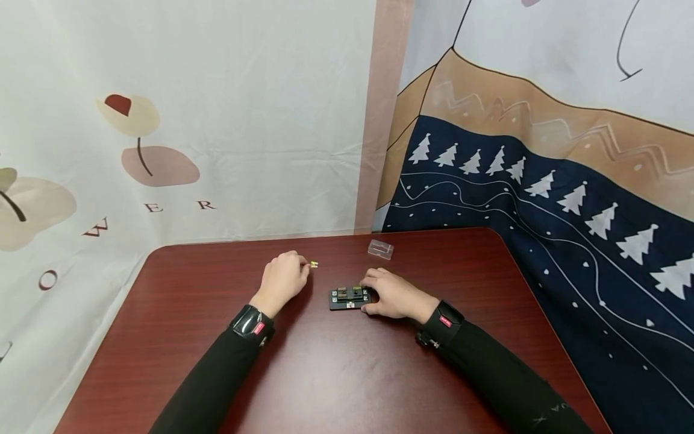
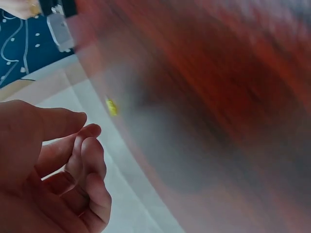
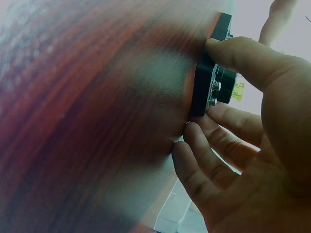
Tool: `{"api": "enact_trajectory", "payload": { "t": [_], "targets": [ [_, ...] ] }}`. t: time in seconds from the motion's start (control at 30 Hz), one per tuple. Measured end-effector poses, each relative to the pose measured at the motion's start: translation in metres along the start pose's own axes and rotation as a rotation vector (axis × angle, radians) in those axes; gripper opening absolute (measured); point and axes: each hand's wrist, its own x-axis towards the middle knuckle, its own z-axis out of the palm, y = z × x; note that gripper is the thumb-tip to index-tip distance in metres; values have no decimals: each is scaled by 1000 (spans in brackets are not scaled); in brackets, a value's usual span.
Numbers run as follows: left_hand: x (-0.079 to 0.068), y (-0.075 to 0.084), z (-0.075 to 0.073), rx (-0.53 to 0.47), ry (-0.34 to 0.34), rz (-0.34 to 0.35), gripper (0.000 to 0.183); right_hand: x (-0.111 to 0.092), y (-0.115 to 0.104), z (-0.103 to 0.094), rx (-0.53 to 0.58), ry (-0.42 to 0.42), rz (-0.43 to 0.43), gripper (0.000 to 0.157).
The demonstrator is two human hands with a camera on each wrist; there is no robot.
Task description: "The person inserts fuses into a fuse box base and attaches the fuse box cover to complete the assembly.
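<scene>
My right hand (image 1: pixel 394 295) grips a black fuse block (image 1: pixel 347 305) by its right end, with the thumb (image 3: pixel 233 51) on one edge and the fingers on another. Silver screws (image 3: pixel 216 86) stand out from the block, and a yellow piece (image 3: pixel 238 91) shows on it in the right wrist view. A small yellow piece (image 2: pixel 112 106), like a blade fuse, lies near the table's far edge. Just left of it is my left hand (image 1: pixel 283 274), fingers loosely curled. In the left wrist view a gap separates its fingertips from the yellow piece.
Behind the fuse block, a clear plastic cover (image 1: pixel 381 249) lies near the far edge of the reddish-brown table (image 1: pixel 347 374). A pale curtain (image 1: pixel 271 120) hangs behind the table, and a dark blue printed cloth (image 1: pixel 542 241) hangs along its right side.
</scene>
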Motion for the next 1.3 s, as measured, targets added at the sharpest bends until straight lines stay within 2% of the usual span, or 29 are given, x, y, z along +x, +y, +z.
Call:
{"api": "enact_trajectory", "payload": {
  "t": [0.23,0.4,0.53,0.73,1.3],
  "targets": [
    [12,-4,9,7,-31,-13,20,0,1,2,16,-10,17,49],
    [16,-1,10,5,-54,-31,19,0,0,3,18,-8,15,49],
    [18,0,12,10,-46,-41,18,0,1,3,15,-7,12,49],
    [23,-1,15,33,-36,-16,16,0,2,3,17,-12,19,49],
    [27,4,15,91,-88,12,18,-1,2,1,6,0,2,49]
  ]
}}
